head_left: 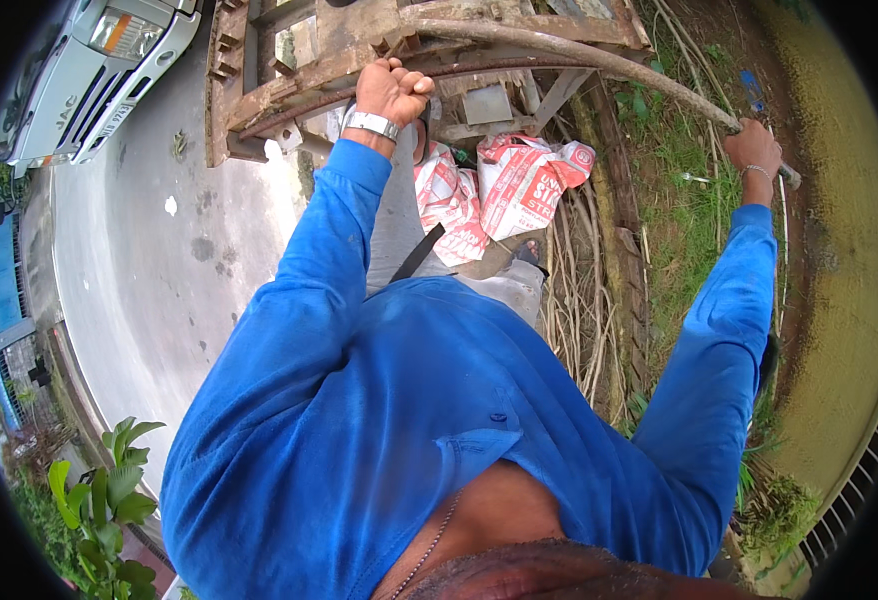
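Observation:
My right hand [754,150] is wrapped around the lower end of a long, slightly curved wooden pole [599,62]. Its end sticks out a little below my fist. From there the pole slants up to the left, across the far part of a rusty metal frame [299,85]. My left hand [387,93], with a metal watch on its wrist, is closed in a fist at the frame's near edge. Its fingers and the frame overlap, so what it grips cannot be made out.
Red and white sacks [524,185] lie below the frame, near my legs. Thin sticks [579,290] lie to their right, beside grass [687,220] and a mossy wall [839,300]. A white truck [109,70] stands on the concrete road [179,250] at far left.

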Demonstrator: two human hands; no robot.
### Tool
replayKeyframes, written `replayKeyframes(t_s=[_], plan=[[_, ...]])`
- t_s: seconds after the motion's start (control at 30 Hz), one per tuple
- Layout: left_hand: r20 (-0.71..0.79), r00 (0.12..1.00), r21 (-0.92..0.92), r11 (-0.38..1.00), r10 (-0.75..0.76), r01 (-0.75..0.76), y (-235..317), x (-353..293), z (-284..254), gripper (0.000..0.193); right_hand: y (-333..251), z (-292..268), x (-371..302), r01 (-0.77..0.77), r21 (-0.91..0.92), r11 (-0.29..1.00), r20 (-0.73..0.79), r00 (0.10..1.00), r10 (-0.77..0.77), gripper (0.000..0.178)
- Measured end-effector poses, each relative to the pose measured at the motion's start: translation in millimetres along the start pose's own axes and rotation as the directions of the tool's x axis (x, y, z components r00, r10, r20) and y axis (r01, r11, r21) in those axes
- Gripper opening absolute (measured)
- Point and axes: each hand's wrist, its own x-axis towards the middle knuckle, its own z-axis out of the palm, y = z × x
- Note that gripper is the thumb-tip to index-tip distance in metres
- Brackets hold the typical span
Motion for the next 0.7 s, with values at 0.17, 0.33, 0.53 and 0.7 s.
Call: replayKeyframes(t_s=[0.17, 0.33, 0.53, 0.7], plan=[[-0.082, 0.996, 0.048, 0.998, 0.038, -0.034, -8, 2, 14, 0.021, 0, 12, -76, -0.118, 0.015, 0.993, 0.025, 0.993, 0.118, 0.033], [-0.063, 0.997, 0.058, 0.997, 0.053, -0.049, -6, -4, 12, 0.022, -11, 55, -165, -0.189, 0.093, 0.978, 0.028, 0.982, 0.187, 0.030], [-0.054, 0.994, 0.053, 0.994, 0.097, -0.095, 11, -25, -5, 0.026, -43, 44, -257, -0.140, 0.258, 0.956, -0.034, 0.988, 0.153, 0.018], [-0.088, 0.994, -0.010, 0.998, 0.063, -0.064, -8, -22, 3, 0.032, -16, 46, -221, -0.144, 0.195, 0.970, 0.287, 0.954, 0.084, 0.031]])
